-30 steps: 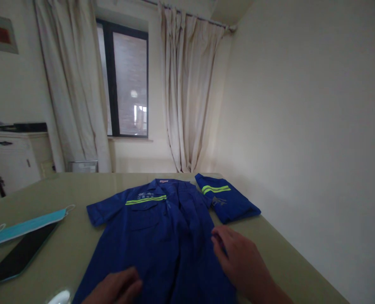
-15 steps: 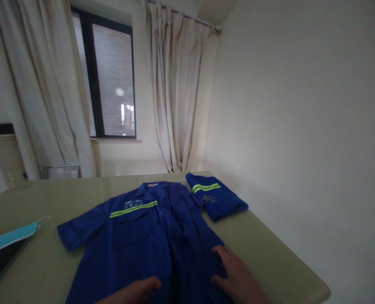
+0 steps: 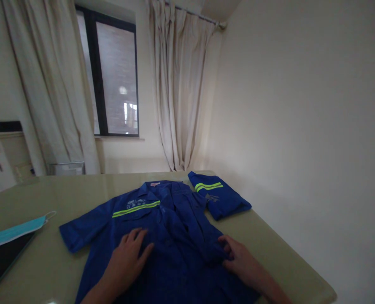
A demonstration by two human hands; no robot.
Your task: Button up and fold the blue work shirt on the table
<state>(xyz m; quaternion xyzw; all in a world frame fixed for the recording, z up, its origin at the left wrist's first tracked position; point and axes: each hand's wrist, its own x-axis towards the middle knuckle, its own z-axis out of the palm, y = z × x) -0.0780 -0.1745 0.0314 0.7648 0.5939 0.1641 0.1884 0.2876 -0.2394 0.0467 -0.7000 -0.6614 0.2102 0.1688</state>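
A blue short-sleeved work shirt [image 3: 174, 249] with a yellow-green reflective stripe lies spread on the table, collar away from me. One sleeve stretches out to the left, and the right side of the front is bunched in folds. My left hand [image 3: 125, 257] rests on the shirt's left front below the stripe, fingers apart and holding nothing. At the shirt's right edge, my right hand [image 3: 242, 259] has its fingers and thumb closed on the cloth. A second blue garment [image 3: 220, 200], folded with a matching stripe, lies beyond that hand, near the wall.
On the left of the greenish table [image 3: 52, 266] a light-blue face mask [image 3: 16, 231] lies over a dark flat object [image 3: 4, 261]. A plain wall [image 3: 301, 147] borders the right. Curtains [image 3: 185, 93] and a window [image 3: 117, 80] are behind the table.
My left hand has moved forward and up onto the shirt's left front. My right hand has closed on the right edge, where the cloth is now bunched more. The view has shifted slightly.
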